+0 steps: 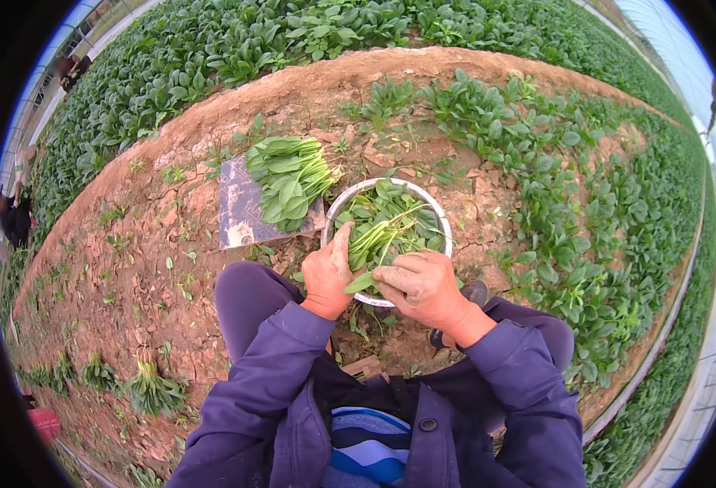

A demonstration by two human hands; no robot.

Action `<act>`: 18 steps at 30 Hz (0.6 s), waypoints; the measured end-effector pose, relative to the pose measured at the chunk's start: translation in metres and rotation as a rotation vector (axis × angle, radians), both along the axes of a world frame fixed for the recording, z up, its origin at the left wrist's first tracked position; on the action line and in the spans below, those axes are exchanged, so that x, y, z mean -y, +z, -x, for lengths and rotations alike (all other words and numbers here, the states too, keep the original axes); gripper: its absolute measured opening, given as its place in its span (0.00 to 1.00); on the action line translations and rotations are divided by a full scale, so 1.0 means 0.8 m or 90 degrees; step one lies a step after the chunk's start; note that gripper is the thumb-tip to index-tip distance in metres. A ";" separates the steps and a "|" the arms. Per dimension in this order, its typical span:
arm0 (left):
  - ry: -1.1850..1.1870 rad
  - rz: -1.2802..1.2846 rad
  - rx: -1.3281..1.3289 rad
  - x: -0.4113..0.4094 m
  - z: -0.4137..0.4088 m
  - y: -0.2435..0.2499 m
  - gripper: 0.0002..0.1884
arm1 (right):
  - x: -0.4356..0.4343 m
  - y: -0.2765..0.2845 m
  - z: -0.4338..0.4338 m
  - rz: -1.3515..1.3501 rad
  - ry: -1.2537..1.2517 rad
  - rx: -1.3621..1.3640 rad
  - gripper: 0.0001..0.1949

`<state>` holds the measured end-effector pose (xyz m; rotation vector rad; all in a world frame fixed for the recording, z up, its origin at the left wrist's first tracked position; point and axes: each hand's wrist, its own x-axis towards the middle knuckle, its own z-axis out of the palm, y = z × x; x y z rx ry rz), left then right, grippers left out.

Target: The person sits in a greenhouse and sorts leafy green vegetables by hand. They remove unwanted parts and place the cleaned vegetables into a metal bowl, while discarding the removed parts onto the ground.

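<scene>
In front of my bent knees a round metal basin [447, 235] stands on the soil, with loose green leaves [422, 235] inside. My left hand [326, 271] is at the basin's left side, thumb up, closed around a small bunch of spinach-like greens [368, 243] whose pale stems point up and right. Over the near right rim, my right hand [422, 283] pinches a single green leaf [361, 283] between thumb and fingers. Left of the basin, a larger bunch of the same greens [288, 180] lies on a dark printed board [236, 210], stems toward the basin.
Tied bundles of greens [153, 387] stand on the soil at lower left, near a red object [44, 424]. Growing plants [553, 244] cover the right side and a dense bed [224, 49] lies beyond a soil ridge [309, 73]. People [15, 213] are at the far left.
</scene>
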<state>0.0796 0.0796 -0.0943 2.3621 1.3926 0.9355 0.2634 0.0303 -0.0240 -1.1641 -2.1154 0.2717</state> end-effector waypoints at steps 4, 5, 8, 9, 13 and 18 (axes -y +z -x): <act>0.000 0.016 0.108 -0.003 -0.001 -0.007 0.36 | 0.003 0.005 -0.002 0.085 0.063 0.021 0.08; -0.010 0.002 0.153 -0.005 0.001 -0.009 0.35 | 0.003 0.006 0.000 0.106 0.056 0.004 0.08; -0.019 -0.104 0.126 -0.005 -0.003 0.012 0.33 | 0.000 0.013 -0.027 0.117 0.010 -0.085 0.08; -0.021 -0.140 0.115 -0.005 -0.003 0.018 0.32 | -0.002 0.014 -0.034 0.084 -0.079 -0.121 0.08; -0.051 -0.187 0.070 -0.005 0.000 0.037 0.33 | -0.023 0.008 -0.053 0.080 -0.304 -0.358 0.10; -0.145 -0.234 0.074 -0.003 0.000 0.038 0.34 | -0.035 0.022 -0.071 0.251 -0.127 -0.273 0.12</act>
